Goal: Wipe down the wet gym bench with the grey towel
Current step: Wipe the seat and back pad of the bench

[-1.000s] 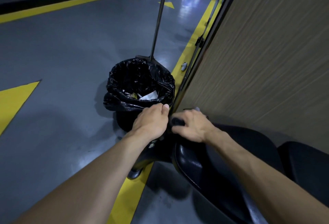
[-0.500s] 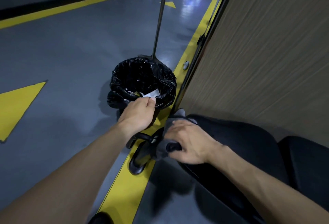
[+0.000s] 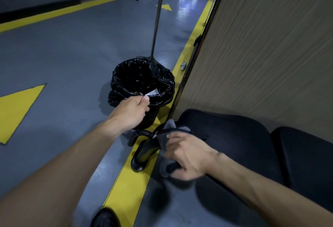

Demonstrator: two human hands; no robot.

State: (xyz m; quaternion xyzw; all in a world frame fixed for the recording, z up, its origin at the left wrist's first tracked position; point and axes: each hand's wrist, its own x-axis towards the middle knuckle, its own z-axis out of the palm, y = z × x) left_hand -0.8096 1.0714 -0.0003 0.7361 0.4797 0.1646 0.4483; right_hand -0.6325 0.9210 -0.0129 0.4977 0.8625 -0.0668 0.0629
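The right hand point(image 3: 187, 156) has its grip curled round the grey towel point(image 3: 167, 133), fingers over the bunched cloth and the thumb tucked below at the near corner of the counter point(image 3: 234, 145). The left hand point(image 3: 131, 113) reaches toward 12 o'clock with thumb and forefinger pinched together beside the rim of the bin bag; whether that grip holds the liner or anything else cannot be told.

Much of the towel is covered by the right hand, and its lower fold merges into shadow. The counter's far pad runs off the right edge of view, and no wetness can be made out on its dark surface. A black curved frame part point(image 3: 144, 149) under the counter's end is partly masked by the towel.

The towel is grey, soft and crumpled, draped over the counter's end. Its long axis runs roughly from 12 to 6 o'clock, one loose corner pointing up toward 12.

The black-lined bin point(image 3: 142, 82) stands on the grey floor point(image 3: 63, 61) at 11 o'clock from the towel, beside a yellow stripe point(image 3: 129, 181).
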